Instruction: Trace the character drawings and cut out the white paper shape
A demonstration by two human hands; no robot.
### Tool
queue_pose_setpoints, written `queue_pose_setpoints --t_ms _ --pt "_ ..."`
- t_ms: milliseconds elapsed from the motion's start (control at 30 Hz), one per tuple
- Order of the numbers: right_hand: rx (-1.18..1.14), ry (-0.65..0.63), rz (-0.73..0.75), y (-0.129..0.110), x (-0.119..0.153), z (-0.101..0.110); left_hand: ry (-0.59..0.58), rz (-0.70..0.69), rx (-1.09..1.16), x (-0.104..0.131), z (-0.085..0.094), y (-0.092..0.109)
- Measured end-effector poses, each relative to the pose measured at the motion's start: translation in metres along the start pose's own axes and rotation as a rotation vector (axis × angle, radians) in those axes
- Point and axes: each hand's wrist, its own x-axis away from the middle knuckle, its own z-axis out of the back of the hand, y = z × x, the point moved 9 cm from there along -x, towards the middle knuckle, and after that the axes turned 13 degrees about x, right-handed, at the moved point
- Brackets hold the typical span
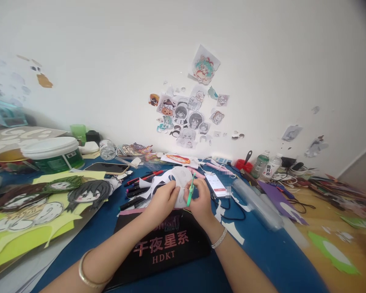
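My left hand (164, 196) is closed, pinching a white paper piece (181, 177) between thumb and fingers. The paper stands raised above the desk, and faint lines show on it. Opposite it, my right hand (199, 198) is closed around a slim green tool (190, 192) that looks like a small craft knife. The tool points upward beside the paper; its tip is too small to make out. Right fingertips are close to the paper's edge, and I cannot tell if they touch it. Beneath both hands lies a black board (158, 248) with pink lettering.
Several markers (137, 191) lie left of the hands, a lit phone (216, 185) to the right. Paper scraps (233, 232) and a clear plastic roll (258, 203) are farther right. Cut-out drawings (90, 193) cover yellow sheets at left, near a white-lidded tub (53, 152).
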Motion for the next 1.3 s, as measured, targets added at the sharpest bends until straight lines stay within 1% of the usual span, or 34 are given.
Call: queue_pose_setpoints --t_ms 133,200,300,333,400,500,567,667,867,1067,1300 --pt "-0.014 -0.017 -0.026 0.001 -0.001 0.000 0.037 0.001 0.132 0.001 0.004 -0.004" --pt "-0.022 -0.043 -0.058 0.003 -0.001 -0.002 0.049 -0.024 0.182 0.001 0.005 -0.003" --pt "-0.037 -0.081 -0.092 0.005 -0.001 -0.005 -0.003 -0.102 0.123 0.002 0.001 0.004" --pt "-0.042 -0.089 -0.094 0.005 -0.001 -0.006 -0.020 -0.102 0.111 0.001 0.000 0.005" --pt "-0.046 -0.098 -0.094 0.004 0.000 -0.007 -0.029 -0.025 0.154 0.000 0.000 -0.001" --pt "-0.060 -0.106 -0.106 0.003 0.000 -0.008 -0.005 0.137 0.310 -0.002 0.001 -0.016" --pt "-0.074 -0.116 -0.122 0.003 0.000 -0.008 0.005 0.178 0.383 -0.003 0.002 -0.020" --pt "-0.070 -0.121 -0.120 0.003 -0.001 -0.008 0.013 0.194 0.398 -0.004 0.002 -0.022" --pt "-0.034 -0.155 -0.031 -0.001 -0.002 -0.012 0.046 0.171 0.391 -0.003 0.006 -0.021" --pt "0.000 -0.174 0.056 -0.008 -0.002 -0.014 0.022 0.190 0.419 -0.004 0.003 -0.020" --pt "0.015 -0.157 0.041 -0.008 -0.002 -0.012 0.045 0.205 0.361 -0.005 0.005 -0.025"
